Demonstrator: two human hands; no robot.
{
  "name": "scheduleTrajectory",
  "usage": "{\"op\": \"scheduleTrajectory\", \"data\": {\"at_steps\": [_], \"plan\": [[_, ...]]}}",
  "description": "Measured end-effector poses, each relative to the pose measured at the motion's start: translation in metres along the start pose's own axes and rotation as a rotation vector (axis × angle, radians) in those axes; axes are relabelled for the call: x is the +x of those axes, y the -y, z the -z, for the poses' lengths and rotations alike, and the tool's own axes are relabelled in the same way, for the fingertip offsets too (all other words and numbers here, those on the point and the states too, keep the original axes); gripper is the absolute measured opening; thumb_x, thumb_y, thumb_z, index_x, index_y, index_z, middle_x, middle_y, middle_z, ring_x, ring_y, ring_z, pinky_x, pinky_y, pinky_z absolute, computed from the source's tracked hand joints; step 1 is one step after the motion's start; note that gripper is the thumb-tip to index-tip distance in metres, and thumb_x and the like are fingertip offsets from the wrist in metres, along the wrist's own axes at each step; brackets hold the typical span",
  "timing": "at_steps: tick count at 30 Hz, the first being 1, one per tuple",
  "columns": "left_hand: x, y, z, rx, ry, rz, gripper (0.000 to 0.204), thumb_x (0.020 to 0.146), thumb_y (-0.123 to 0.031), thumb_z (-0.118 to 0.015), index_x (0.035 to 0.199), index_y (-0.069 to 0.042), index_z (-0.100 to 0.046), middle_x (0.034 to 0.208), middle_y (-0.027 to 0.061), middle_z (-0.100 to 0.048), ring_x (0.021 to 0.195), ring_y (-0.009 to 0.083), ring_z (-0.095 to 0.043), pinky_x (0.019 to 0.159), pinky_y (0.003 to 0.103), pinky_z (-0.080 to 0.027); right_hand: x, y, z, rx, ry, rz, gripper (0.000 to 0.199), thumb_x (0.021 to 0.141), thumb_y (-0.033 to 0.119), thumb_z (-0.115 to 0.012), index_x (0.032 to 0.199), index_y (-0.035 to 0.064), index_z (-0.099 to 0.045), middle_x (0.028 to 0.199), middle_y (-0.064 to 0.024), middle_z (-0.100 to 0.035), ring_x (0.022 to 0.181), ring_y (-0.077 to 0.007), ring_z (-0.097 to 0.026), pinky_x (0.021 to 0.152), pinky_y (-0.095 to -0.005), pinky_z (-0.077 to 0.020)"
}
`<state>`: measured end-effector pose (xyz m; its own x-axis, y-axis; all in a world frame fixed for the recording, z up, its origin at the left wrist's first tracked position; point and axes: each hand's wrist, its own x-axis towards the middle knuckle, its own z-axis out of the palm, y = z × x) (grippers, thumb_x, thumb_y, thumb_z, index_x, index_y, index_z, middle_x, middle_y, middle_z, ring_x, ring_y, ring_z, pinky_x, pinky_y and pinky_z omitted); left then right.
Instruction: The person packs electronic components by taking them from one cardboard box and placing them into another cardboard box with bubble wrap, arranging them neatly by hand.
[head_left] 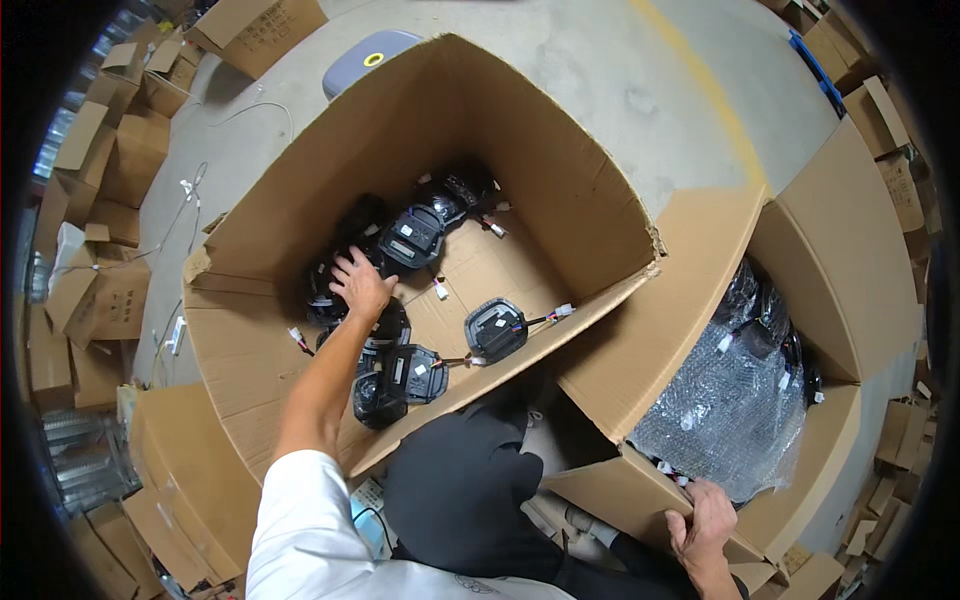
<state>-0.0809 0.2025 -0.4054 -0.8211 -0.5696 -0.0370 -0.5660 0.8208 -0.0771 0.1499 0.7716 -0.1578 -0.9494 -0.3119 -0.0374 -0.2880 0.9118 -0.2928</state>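
Note:
My left hand reaches down into a large open cardboard box. Its fingers are spread over a pile of black plastic units along the box's left side; whether it touches them I cannot tell. More units lie about the box floor: one beyond the hand, one nearer me, and a single one towards the right. Short cables with white connectors trail from them. At the lower right, my right hand grips the near edge of a second open carton.
In the second carton, clear bubble wrap lies over more black units. A grey-blue lidded bin stands beyond the large box. Folded cartons crowd the left, with a loose white cable on the floor.

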Motion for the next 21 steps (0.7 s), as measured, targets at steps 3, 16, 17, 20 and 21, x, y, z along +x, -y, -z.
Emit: {"op": "scheduleTrajectory", "data": {"at_steps": [3,16,17,20,21], "plan": [[0.018,0.016,-0.025,0.162,0.011,-0.010,0.114,0.067,-0.048,-0.088,0.153,-0.004,-0.028,0.143,0.0263,-0.045,0.138,0.0412,-0.039,0.104,0.069,-0.033,0.004,0.001,-0.004,0.042,-0.003,0.006,0.050,0.092,0.045,-0.066,0.107,-0.0025,-0.062,0.095,-0.0185,-0.066,0.087,-0.0373,-0.066,0.074,-0.0452,-0.0531],[0.025,0.121,0.095,-1.505,0.387,0.143,0.026,0.086,-0.004,-0.074,0.109,-0.003,-0.063,0.098,0.0064,-0.072,0.083,0.0167,-0.071,0.076,0.036,-0.062,0.004,0.004,-0.003,-0.020,-0.033,0.032,0.043,0.082,0.033,-0.076,0.104,-0.0008,-0.063,0.087,-0.0168,-0.066,0.076,-0.0330,-0.064,0.064,-0.0412,-0.0509],[0.021,0.112,0.119,-1.567,0.413,0.084,0.026,0.087,-0.005,-0.073,0.111,-0.003,-0.062,0.103,0.0072,-0.071,0.089,0.0176,-0.071,0.078,0.036,-0.062,0.002,0.004,0.001,-0.033,-0.055,0.027,0.043,0.082,0.033,-0.076,0.104,-0.0008,-0.063,0.087,-0.0168,-0.066,0.076,-0.0330,-0.064,0.064,-0.0412,-0.0509],[0.002,0.091,0.199,-1.742,0.482,-0.126,0.035,0.089,-0.008,-0.073,0.120,-0.001,-0.059,0.114,0.0098,-0.070,0.099,0.0197,-0.071,0.082,0.039,-0.062,0.001,0.010,0.009,0.002,-0.059,0.007,0.039,0.080,0.026,-0.079,0.103,-0.0005,-0.063,0.089,-0.0175,-0.067,0.079,-0.0346,-0.066,0.066,-0.0419,-0.0521],[-0.004,0.081,0.228,-1.791,0.497,-0.209,0.038,0.090,-0.008,-0.073,0.123,0.000,-0.058,0.117,0.0105,-0.069,0.100,0.0204,-0.071,0.084,0.039,-0.062,0.007,0.014,0.012,0.100,-0.045,0.007,0.036,0.079,0.022,-0.079,0.103,-0.0003,-0.064,0.091,-0.0179,-0.067,0.081,-0.0354,-0.066,0.069,-0.0424,-0.0529]]}}
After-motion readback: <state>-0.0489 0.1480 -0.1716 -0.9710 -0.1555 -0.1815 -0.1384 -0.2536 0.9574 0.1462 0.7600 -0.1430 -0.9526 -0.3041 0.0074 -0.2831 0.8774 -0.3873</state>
